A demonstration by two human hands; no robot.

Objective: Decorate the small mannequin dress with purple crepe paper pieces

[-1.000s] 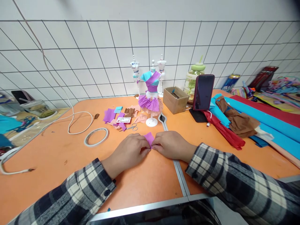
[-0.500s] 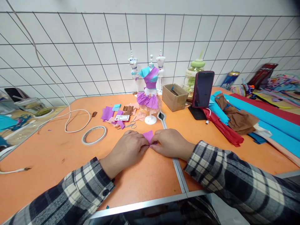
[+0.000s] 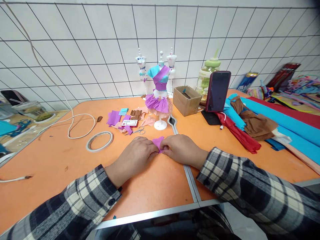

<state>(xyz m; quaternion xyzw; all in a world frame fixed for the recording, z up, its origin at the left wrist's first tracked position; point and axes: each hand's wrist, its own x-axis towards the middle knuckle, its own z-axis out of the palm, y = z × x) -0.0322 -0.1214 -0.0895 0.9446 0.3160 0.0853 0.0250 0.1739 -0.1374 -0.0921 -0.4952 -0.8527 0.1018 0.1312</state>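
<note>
A small piece of purple crepe paper (image 3: pixel 158 142) is pinched between my two hands above the orange table. My left hand (image 3: pixel 136 155) is closed on its left lower edge, and my right hand (image 3: pixel 182 149) grips the right side close by. The fingertips nearly meet and cover the paper's lower part. Just beyond stands a mini dress form (image 3: pixel 160 124) on a white base, wearing a blue and purple paper top and a ruffled purple and peach skirt. Small scissors (image 3: pixel 140 130) lie to its left, beside paper scraps (image 3: pixel 114 118) and a small white and red box (image 3: pixel 129 123).
A roll of tape (image 3: pixel 99 141) lies left of my hands, near a white cable (image 3: pixel 72 116). At the back are a cardboard box (image 3: pixel 186 103), a phone on a stand (image 3: pixel 218 91) and a green-lidded bottle (image 3: pixel 210 65). Crepe paper rolls (image 3: pixel 295 133) fill the right side.
The view has tilted down slightly, so the things at the back appear a bit taller. Both hands keep their pinch on the purple paper, with only slight finger movement.
</note>
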